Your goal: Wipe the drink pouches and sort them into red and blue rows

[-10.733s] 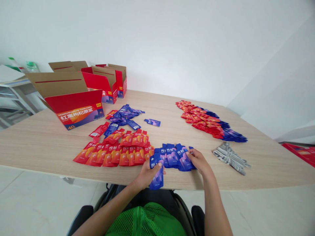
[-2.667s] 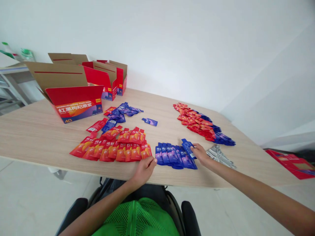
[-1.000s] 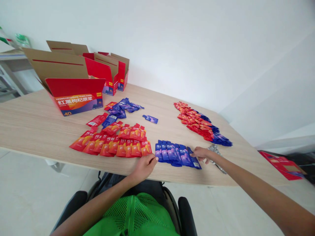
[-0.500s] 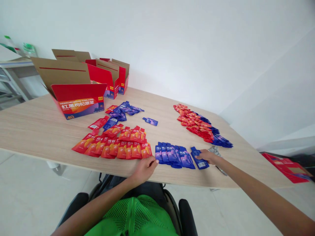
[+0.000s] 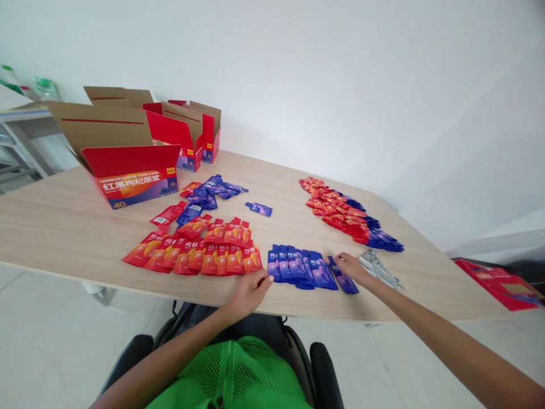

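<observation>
My right hand [image 5: 347, 267] pinches the upper end of a blue spouted pouch [image 5: 346, 282], which lies slanted at the right end of a row of overlapping blue pouches [image 5: 298, 267]. My left hand [image 5: 252, 292] is closed near the table's front edge. Its fingertips are beside the lower left corner of that blue row, and nothing shows in them. Left of it, red pouches [image 5: 210, 258] overlap in two rows, printed fronts up. Just right of my right hand lies a bunch of grey-white strips [image 5: 378, 268], partly behind my forearm.
Open red cartons [image 5: 138, 184] stand at the back left of the wooden table [image 5: 281, 170]. Mixed loose pouches [image 5: 208, 193] lie before them, with a single blue pouch [image 5: 259, 209] apart. A long red-and-blue pouch pile [image 5: 340, 213] is at right. A red carton [image 5: 496, 284] sits beyond the table's right end.
The blue pouch in my right hand has turned from its barcoded back towards its printed front. My right hand has shifted slightly left and up, uncovering more grey strips. The left hand stays put.
</observation>
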Tool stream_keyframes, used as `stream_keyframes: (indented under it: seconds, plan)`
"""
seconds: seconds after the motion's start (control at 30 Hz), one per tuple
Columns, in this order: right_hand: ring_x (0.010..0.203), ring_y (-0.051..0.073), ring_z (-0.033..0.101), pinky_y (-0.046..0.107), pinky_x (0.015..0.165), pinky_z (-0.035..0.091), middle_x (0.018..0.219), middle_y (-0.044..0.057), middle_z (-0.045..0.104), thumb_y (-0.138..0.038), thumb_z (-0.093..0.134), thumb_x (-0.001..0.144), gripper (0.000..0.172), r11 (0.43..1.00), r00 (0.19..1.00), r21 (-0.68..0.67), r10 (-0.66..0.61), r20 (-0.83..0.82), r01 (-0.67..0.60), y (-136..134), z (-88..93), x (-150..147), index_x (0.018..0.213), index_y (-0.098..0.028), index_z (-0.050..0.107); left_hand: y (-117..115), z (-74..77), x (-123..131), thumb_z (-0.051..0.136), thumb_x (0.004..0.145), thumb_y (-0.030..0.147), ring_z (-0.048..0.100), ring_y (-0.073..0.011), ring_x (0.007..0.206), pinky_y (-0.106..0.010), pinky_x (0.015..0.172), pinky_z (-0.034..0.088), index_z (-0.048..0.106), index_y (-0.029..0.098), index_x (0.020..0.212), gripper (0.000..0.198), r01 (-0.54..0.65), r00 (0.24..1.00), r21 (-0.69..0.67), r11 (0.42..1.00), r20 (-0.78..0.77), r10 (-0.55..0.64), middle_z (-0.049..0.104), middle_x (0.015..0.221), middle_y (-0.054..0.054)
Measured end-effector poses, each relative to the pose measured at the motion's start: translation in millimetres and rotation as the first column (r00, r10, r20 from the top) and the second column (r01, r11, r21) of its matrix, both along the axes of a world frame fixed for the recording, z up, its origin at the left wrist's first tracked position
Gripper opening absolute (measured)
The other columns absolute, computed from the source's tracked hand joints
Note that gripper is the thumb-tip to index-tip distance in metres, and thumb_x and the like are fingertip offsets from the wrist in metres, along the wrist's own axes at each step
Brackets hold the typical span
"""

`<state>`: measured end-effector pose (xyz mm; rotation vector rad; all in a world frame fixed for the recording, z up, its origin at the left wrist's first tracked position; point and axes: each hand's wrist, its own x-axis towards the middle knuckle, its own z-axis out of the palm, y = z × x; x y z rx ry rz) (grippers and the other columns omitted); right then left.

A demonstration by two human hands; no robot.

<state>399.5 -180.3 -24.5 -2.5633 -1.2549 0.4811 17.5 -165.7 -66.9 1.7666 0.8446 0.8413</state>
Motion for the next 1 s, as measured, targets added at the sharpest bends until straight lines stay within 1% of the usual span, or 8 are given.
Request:
stream_keyframes:
  seconds: [0.07,0.13,0.3,0.47,0.67,0.83,0.9,1.0]
  plan:
    - [0.098,0.028,0.068,0.033,0.08,0.051,0.084,0.01,0.07,-0.034,0.071,0.081,0.018,0.999,0.999,-0.042,0.01,0.05,-0.008,0,5.3,6,0.085,-0.018,0.066,0,-1.0,0,0.043,0.095,0.046,0.038,-0.0112,0.061,-0.026,0.058,0.025,0.035,0.021,0.066,0.04,-0.002,1.0,0.006,1.0,-0.001,0.002,0.037,0.063,0.005]
    - [0.102,0.031,0.067,0.035,0.081,0.051,0.091,0.013,0.071,-0.033,0.075,0.077,0.02,0.994,0.998,-0.106,0.017,0.065,-0.01,-2,7.9,10,0.085,-0.017,0.067,0,-1.6,0,0.043,0.095,0.046,0.039,-0.0112,0.061,-0.026,0.058,0.025,0.036,0.021,0.066,0.039,-0.001,1.0,0.01,1.0,-0.008,0.001,0.038,0.063,0.005]
    - [0.084,0.027,0.07,0.031,0.066,0.052,0.09,0.012,0.073,-0.037,0.068,0.084,0.022,0.977,0.999,-0.212,0.021,0.024,-0.016,-12,4.1,6,0.091,-0.017,0.069,-1,1.2,0,0.044,0.095,0.045,0.04,-0.0112,0.06,-0.027,0.058,0.025,0.038,0.021,0.066,0.038,0.016,1.0,0.017,1.0,-0.025,-0.016,0.038,0.062,0.006]
    - [0.08,0.023,0.07,0.027,0.061,0.05,0.094,0.011,0.075,-0.032,0.059,0.09,0.026,0.972,1.0,-0.233,0.025,0.003,-0.024,-14,5.2,-4,0.109,-0.017,0.068,-1,6.0,-2,0.044,0.095,0.044,0.04,-0.0112,0.059,-0.027,0.057,0.023,0.038,0.021,0.066,0.038,0.019,0.999,0.018,1.0,-0.046,-0.018,0.038,0.06,0.006]
    - [0.085,0.023,0.072,0.029,0.066,0.052,0.096,0.011,0.075,-0.031,0.05,0.095,0.029,0.966,0.995,-0.252,0.08,0.061,-0.062,-9,12.6,-10,0.115,-0.016,0.066,-2,4.7,-1,0.045,0.095,0.043,0.041,-0.0109,0.06,-0.027,0.058,0.024,0.039,0.02,0.067,0.037,0.009,0.999,0.017,1.0,-0.051,-0.008,0.039,0.062,0.005]
    - [0.113,0.033,0.065,0.041,0.09,0.048,0.121,0.02,0.067,-0.027,0.046,0.095,0.039,0.965,0.941,-0.208,0.21,0.267,-0.157,15,25.0,-18,0.129,-0.013,0.059,-2,4.2,-1,0.046,0.095,0.041,0.041,-0.0107,0.061,-0.026,0.057,0.024,0.039,0.02,0.066,0.036,0.004,0.998,0.003,1.0,-0.06,-0.004,0.04,0.062,0.005]
    - [0.115,0.032,0.063,0.042,0.093,0.047,0.128,0.018,0.064,-0.032,0.042,0.098,0.042,0.957,0.889,-0.166,0.283,0.359,-0.238,35,30.7,-32,0.135,-0.017,0.055,-3,5.1,-2,0.046,0.095,0.041,0.041,-0.0105,0.06,-0.026,0.057,0.024,0.04,0.02,0.066,0.036,0.0,0.998,-0.009,1.0,-0.067,0.0,0.041,0.062,0.005]
    - [0.112,0.029,0.065,0.039,0.093,0.047,0.125,0.016,0.066,-0.037,0.039,0.1,0.043,0.908,0.781,-0.093,0.4,0.48,-0.408,75,36.0,-67,0.135,-0.017,0.055,-4,5.9,-2,0.045,0.095,0.041,0.043,-0.0106,0.061,-0.026,0.056,0.024,0.041,0.02,0.067,0.035,0.007,0.997,-0.023,1.0,-0.074,-0.009,0.043,0.063,0.005]
